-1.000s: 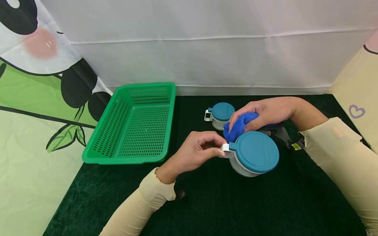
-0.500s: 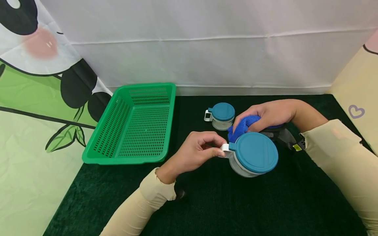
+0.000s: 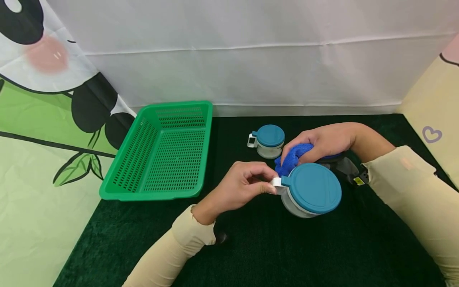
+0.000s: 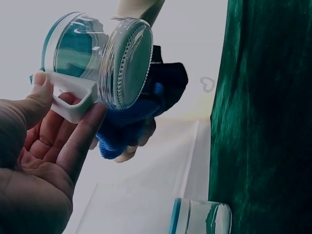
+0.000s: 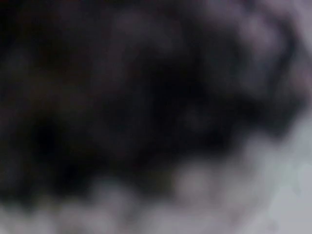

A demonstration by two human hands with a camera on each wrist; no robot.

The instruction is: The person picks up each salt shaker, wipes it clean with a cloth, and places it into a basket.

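Observation:
My left hand (image 3: pixel 244 185) pinches the white handle of a clear glass jar (image 3: pixel 299 209) with a blue lid (image 3: pixel 315 188). The left wrist view shows the jar (image 4: pixel 124 63) held above the table, its ribbed glass base facing that camera. My right hand (image 3: pixel 322 141) grips a bunched blue cloth (image 3: pixel 294 157) at the jar's far side. In the left wrist view the cloth (image 4: pixel 129 122) is just behind the glass; whether it touches cannot be told. A smaller jar (image 3: pixel 270 141) of the same kind stands behind. The right wrist view is a dark blur.
A green perforated basket (image 3: pixel 204 159) with nothing in it stands to the left on the dark green tablecloth (image 3: pixel 272 251). A white sheet (image 3: pixel 251 75) hangs along the back edge. Printed sheets hang at both sides.
The cloth and my right hand have shifted slightly towards me. The held jar has moved a little to the right and nearer, with my left hand still on its handle.

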